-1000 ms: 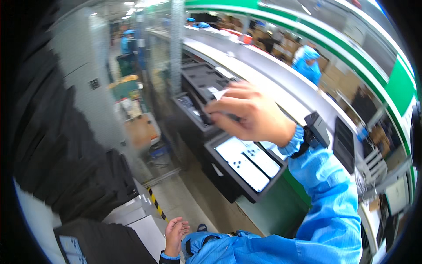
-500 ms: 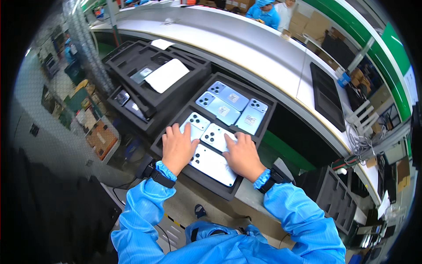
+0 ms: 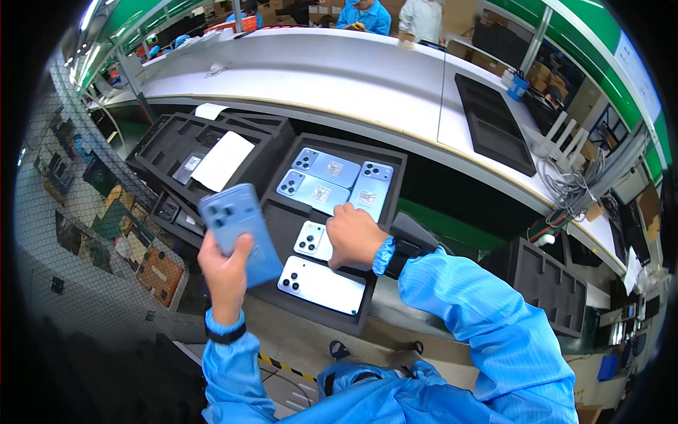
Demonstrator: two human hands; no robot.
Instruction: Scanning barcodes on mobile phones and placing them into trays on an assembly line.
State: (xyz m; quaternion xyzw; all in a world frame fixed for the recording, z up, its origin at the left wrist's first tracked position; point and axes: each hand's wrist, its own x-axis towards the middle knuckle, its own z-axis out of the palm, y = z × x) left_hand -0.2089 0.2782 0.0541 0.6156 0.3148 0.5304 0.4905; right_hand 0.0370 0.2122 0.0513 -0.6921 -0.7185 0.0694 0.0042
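Note:
My left hand point(image 3: 224, 272) holds up a blue smartphone point(image 3: 258, 225), back side showing, thumb across its lower part, over the left side of a black foam tray point(image 3: 281, 227). Inside the tray, my right hand point(image 3: 358, 239) is closed around the right end of a pale smartphone point(image 3: 322, 247), covering much of it. Nearer to me lies another pale smartphone point(image 3: 325, 286), camera end to the left. The far part of the tray holds a blue smartphone point(image 3: 339, 168), a second blue smartphone point(image 3: 307, 191) and a third blue smartphone point(image 3: 372, 189), each with a label.
Stacked foam trays point(image 3: 159, 152) stand at the left, with a white sheet point(image 3: 223, 161) on top. A long white bench point(image 3: 318, 78) runs behind, bearing an empty black tray point(image 3: 494, 124). More foam trays point(image 3: 537, 283) are at the right. Co-workers stand beyond the bench.
My left hand has lifted a smartphone out of the tray's left slot and moved left. My right hand stays at the pale smartphone's right end. The view has shifted, showing more of the far room.

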